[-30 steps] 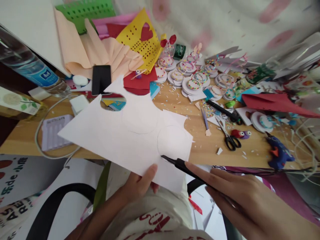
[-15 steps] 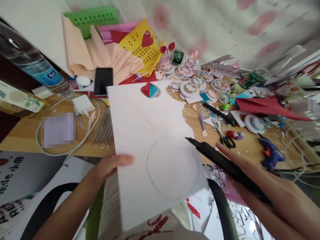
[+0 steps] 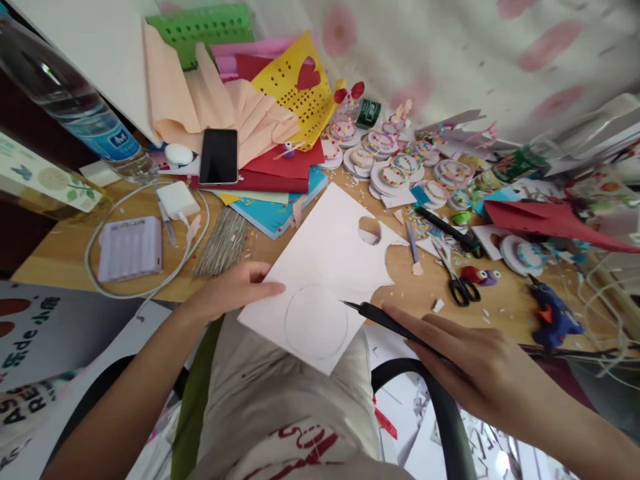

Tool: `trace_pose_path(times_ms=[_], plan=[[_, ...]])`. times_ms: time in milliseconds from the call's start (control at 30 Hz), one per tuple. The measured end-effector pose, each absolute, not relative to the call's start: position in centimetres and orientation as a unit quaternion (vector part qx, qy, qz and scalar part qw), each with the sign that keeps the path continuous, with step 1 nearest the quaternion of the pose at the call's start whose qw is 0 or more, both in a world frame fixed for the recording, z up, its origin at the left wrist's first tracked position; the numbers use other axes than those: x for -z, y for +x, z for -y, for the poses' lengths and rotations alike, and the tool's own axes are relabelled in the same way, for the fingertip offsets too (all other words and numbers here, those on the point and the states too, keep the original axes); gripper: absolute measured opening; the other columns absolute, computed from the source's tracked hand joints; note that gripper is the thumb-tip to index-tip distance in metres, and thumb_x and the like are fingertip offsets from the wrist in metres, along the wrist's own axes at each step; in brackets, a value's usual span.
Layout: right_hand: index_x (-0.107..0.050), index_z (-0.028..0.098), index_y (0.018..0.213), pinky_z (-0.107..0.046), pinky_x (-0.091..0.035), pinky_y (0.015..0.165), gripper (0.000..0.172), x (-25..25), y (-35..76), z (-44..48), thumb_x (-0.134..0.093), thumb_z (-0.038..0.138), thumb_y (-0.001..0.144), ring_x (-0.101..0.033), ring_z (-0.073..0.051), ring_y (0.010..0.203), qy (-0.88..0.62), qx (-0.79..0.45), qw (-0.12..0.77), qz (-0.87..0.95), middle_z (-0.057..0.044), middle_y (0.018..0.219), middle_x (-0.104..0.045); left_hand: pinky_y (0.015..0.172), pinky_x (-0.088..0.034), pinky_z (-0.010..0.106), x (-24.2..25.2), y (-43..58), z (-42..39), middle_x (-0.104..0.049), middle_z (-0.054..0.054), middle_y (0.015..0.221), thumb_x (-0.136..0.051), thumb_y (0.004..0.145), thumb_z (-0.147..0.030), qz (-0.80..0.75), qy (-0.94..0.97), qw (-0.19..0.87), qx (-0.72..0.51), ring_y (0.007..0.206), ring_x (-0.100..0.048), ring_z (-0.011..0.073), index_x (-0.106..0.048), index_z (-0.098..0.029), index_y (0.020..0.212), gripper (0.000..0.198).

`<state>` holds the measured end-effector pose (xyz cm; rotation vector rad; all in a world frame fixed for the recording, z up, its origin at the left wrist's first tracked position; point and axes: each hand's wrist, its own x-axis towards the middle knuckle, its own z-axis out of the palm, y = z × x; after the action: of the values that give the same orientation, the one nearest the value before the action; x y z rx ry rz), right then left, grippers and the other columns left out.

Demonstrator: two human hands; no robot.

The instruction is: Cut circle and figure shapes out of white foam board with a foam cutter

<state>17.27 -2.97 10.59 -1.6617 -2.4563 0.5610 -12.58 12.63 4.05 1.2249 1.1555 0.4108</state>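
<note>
My left hand pinches the left edge of a white sheet of paper held over the desk's front edge. The sheet has a pencilled circle near its lower corner and cut-out gaps along its right side. My right hand is closed round black scissors, whose blades point left and touch the sheet's right edge beside the drawn circle.
The wooden desk carries a phone, a purple box, a white charger with cable, a water bottle, coloured paper, decorated round discs, second scissors, and a blue glue gun. A black chair arm is below.
The sheet has been turned and lowered toward the desk edge. My left hand shifted along its left edge, and the scissors moved down to the sheet's right edge by the circle.
</note>
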Motion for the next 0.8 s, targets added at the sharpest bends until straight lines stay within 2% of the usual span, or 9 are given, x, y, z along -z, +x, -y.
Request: trace_pose_path(times_ms=[100,233,367,467,633,800], plan=[[-0.026,0.027,0.152,-0.023,-0.047,0.054,0.051,-10.1,16.8,2.2,-0.036,0.022,0.102,-0.068,-0.013,0.063,-0.530,-0.161,0.064,0.830,-0.003,0.089,-0.067,0.051,-0.041,0.022,-3.3,-12.8,-11.6,-0.068,0.003,0.074,-0.074,0.068,-0.047,-0.486,0.638,0.586,-0.116,0.065,-0.060,0.0189,-0.071,-0.017,0.084,0.034],[-0.032,0.026,0.150,-0.023,-0.042,0.050,0.048,-9.7,16.0,0.8,-0.037,0.023,0.102,-0.062,-0.011,0.053,-0.517,-0.126,0.031,0.846,0.001,0.078,-0.063,0.051,-0.040,0.024,-2.1,-12.6,-11.0,-0.068,0.002,0.078,-0.077,0.063,-0.052,-0.542,0.671,0.490,-0.129,0.065,-0.061,0.0203,-0.068,-0.018,0.089,0.043],[-0.031,0.029,0.151,-0.023,-0.040,0.051,0.050,-9.3,15.8,-0.8,-0.039,0.025,0.101,-0.061,-0.010,0.056,-0.495,-0.101,-0.010,0.863,0.001,0.084,-0.065,0.045,-0.033,0.024,-1.1,-12.6,-11.1,-0.062,-0.001,0.067,-0.079,0.060,-0.054,-0.541,0.678,0.479,-0.136,0.055,-0.056,0.0185,-0.065,-0.021,0.081,0.042],[-0.030,0.030,0.152,-0.024,-0.040,0.052,0.052,-9.2,15.6,-2.0,-0.041,0.025,0.101,-0.059,-0.010,0.056,-0.468,-0.076,-0.040,0.879,0.000,0.085,-0.065,0.047,-0.031,0.023,-1.0,-12.6,-11.0,-0.061,-0.001,0.068,-0.080,0.061,-0.051,-0.535,0.699,0.456,-0.130,0.057,-0.055,0.0177,-0.064,-0.019,0.082,0.042],[-0.035,0.027,0.150,-0.027,-0.038,0.048,0.055,-9.7,14.8,-3.7,-0.040,0.015,0.096,-0.056,-0.012,0.052,-0.421,-0.034,-0.064,0.904,-0.001,0.080,-0.064,0.058,-0.033,0.021,-1.7,-12.6,-10.7,-0.061,-0.002,0.079,-0.073,0.071,-0.045,-0.531,0.726,0.426,-0.094,0.071,-0.060,0.0181,-0.060,-0.018,0.087,0.034],[-0.037,0.028,0.149,-0.029,-0.035,0.045,0.056,-10.1,14.4,-4.8,-0.040,0.013,0.095,-0.051,-0.012,0.046,-0.392,-0.018,-0.078,0.916,0.002,0.072,-0.061,0.063,-0.040,0.029,-2.0,-12.7,-11.2,-0.064,0.002,0.085,-0.067,0.075,-0.045,-0.518,0.733,0.441,-0.024,0.080,-0.062,0.0242,-0.052,-0.022,0.086,0.030]])
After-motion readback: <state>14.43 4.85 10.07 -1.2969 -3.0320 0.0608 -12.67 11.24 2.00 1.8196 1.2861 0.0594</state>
